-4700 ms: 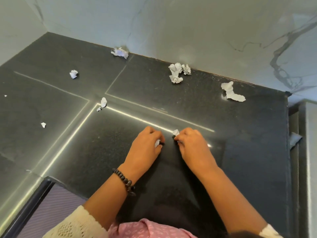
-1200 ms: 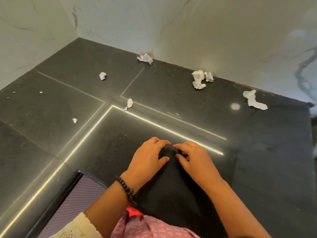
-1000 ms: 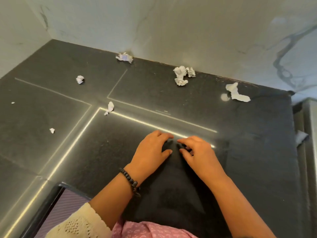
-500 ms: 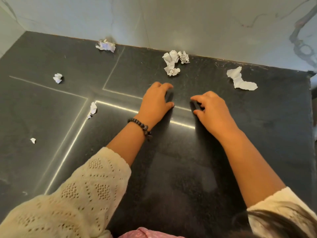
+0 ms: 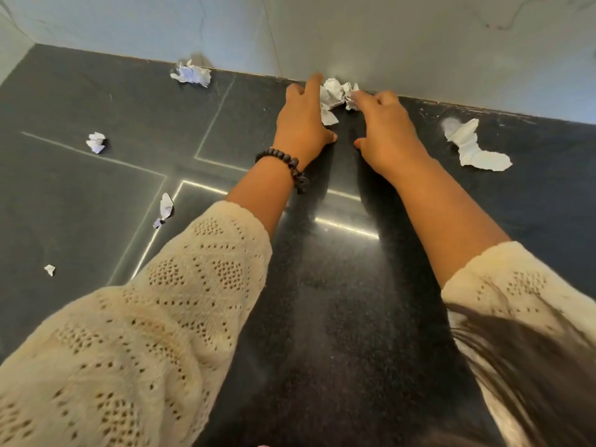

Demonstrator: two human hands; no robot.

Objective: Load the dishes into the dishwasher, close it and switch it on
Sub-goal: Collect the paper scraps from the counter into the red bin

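Two hands reach to the far edge of the dark counter [image 5: 96, 195], where a crumpled paper wad [image 5: 333, 93] lies against the pale wall [image 5: 419, 43]. No dishes or dishwasher are in view. The left hand [image 5: 303, 119] lies just left of the wad, palm down, fingers spread and loose, index finger pointing at the wall, holding nothing. The right hand [image 5: 385, 130] sits just right of the wad, fingers curled toward it with their tips at the paper; whether they pinch it I cannot tell. A beaded bracelet [image 5: 287, 164] circles the left wrist, and cream knit sleeves [image 5: 154, 324] cover both forearms, which stretch out nearly parallel. More paper scraps are scattered well apart: one by the wall to the left [image 5: 192, 75], a long one to the right [image 5: 474, 148], and small ones on the left part of the counter [image 5: 96, 142] [image 5: 165, 208] [image 5: 50, 270]. Between and before the arms the counter is bare.
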